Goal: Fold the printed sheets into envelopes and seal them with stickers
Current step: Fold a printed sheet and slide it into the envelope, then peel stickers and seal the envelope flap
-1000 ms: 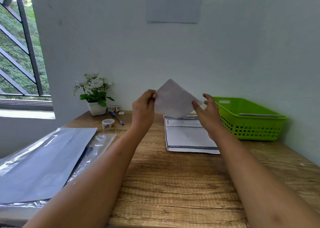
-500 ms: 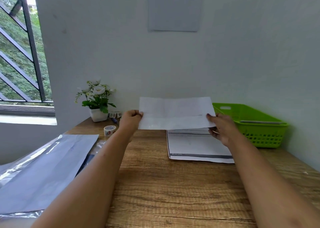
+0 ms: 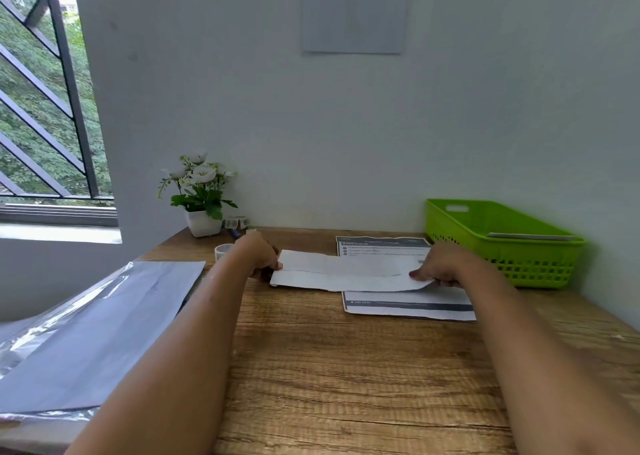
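You held the folded sheet at both ends, low over the wooden table. Your left hand pinched its left end, fingers closed on the paper. Your right hand gripped the right end, thumb on top, and that corner curled up a little. The sheet partly covered a printed sheet lying flat on the table. A green basket sat just beside it on the right.
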The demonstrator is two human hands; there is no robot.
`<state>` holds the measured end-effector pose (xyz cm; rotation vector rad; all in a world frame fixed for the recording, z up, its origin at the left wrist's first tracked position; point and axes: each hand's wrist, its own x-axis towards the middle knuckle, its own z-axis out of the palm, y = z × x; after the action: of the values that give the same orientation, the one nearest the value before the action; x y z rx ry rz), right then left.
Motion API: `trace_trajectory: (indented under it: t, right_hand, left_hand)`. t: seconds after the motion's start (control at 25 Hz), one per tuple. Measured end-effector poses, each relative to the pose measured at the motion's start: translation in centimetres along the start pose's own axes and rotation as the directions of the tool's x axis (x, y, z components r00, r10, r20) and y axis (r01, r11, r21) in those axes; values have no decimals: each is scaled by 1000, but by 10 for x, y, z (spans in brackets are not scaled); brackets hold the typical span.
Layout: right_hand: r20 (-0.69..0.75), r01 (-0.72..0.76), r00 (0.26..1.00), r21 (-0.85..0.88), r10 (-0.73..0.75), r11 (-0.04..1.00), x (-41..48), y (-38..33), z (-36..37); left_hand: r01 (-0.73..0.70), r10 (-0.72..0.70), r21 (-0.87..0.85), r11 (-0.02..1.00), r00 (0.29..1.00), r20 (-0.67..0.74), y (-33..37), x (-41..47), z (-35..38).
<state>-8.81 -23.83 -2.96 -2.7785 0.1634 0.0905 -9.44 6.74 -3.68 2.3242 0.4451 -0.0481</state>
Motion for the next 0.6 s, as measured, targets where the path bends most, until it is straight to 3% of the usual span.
trace_trajectory:
  t: [0.08,0.16,0.28,0.32,0.44,0.6]
  right_hand:
    - [-76,2,997,-112,-11,994,5,1,2]
    - [-194,-15,981,-115,-8,993,12,4,4]
    - [-264,25,964,-3,-25,1000,16,2,7]
    - [-275,40,961,15,-34,999,17,1,8]
    - [-304,83,950,41,-67,996,19,-2,11]
    - [-320,155,938,48,-132,987,16,-5,14]
  left_hand:
    - [-15,16,31,999,999,-47,-1,-1,-7]
    - [-54,68,65,996,968,-243,-5,-2,-14]
    - [-24,113,162,987,818,-564,-23,1,-24]
    - [24,108,215,976,805,-583,-29,3,-25]
    - [163,37,359,919,871,-489,-43,8,-22]
    - [158,30,366,917,888,-459,-50,14,-17]
